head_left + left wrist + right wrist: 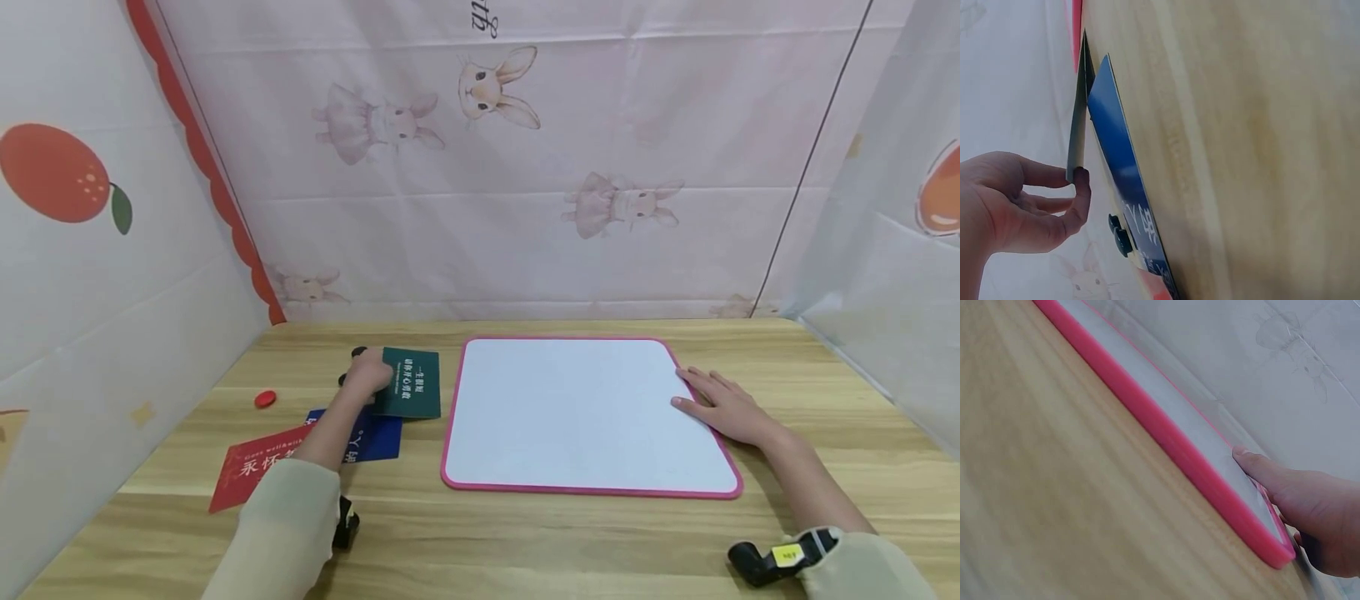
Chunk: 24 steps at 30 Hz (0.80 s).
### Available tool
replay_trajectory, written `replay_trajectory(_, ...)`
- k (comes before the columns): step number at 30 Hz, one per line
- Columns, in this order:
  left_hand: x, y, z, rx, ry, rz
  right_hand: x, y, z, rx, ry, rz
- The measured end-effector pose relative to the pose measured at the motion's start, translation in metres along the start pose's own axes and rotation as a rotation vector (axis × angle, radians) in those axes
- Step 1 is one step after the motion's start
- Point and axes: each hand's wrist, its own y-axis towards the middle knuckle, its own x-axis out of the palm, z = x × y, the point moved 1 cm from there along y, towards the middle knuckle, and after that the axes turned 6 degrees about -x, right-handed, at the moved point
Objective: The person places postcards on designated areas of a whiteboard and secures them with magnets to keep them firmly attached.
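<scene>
My left hand (369,373) pinches the near edge of a dark green card (416,383) with white writing. In the left wrist view that card (1077,134) is tilted up between thumb and fingers, its far end low by a blue card (1116,137). The blue card (382,440) lies partly under the green one and the forearm. A red card (247,471) with pale writing is half hidden by my left arm. My right hand (723,408) rests with fingers spread on the right edge of a white board (577,408) with a pink frame.
A round red magnet-like disc (265,399) lies on the wooden table (525,542) at the left. Small dark round pieces (1120,237) sit beside the blue card, close by my left hand. Printed cloth walls (480,250) stand behind and on both sides.
</scene>
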Motion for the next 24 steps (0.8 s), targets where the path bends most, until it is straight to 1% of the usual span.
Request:
replay_trajectory(4,-0.002,0.001,-0.004,-0.007,-0.061,0.017,-0.001,0.000,0.000,0.002,-0.003,-0.002)
replay_trajectory(8,-0.005,0.003,-0.008,-0.037,-0.129,0.010,-0.001,0.000,0.000,0.004,-0.001,-0.004)
replay_trajectory(11,-0.006,0.007,-0.011,-0.072,-0.202,-0.018,-0.001,0.000,0.001,0.006,0.002,-0.004)
replay_trajectory(14,-0.006,0.011,-0.015,-0.094,-0.255,-0.047,-0.001,0.001,0.001,0.006,0.000,-0.004)
replay_trajectory(17,-0.005,0.015,-0.019,-0.111,-0.286,-0.070,-0.001,0.001,0.002,0.003,-0.005,-0.004)
replay_trajectory(21,-0.006,0.015,-0.019,-0.136,-0.317,-0.090,0.000,0.002,0.003,0.003,-0.006,-0.005)
replay_trajectory(24,-0.007,0.012,-0.017,-0.133,-0.341,-0.098,0.000,0.002,0.003,0.006,-0.005,-0.005)
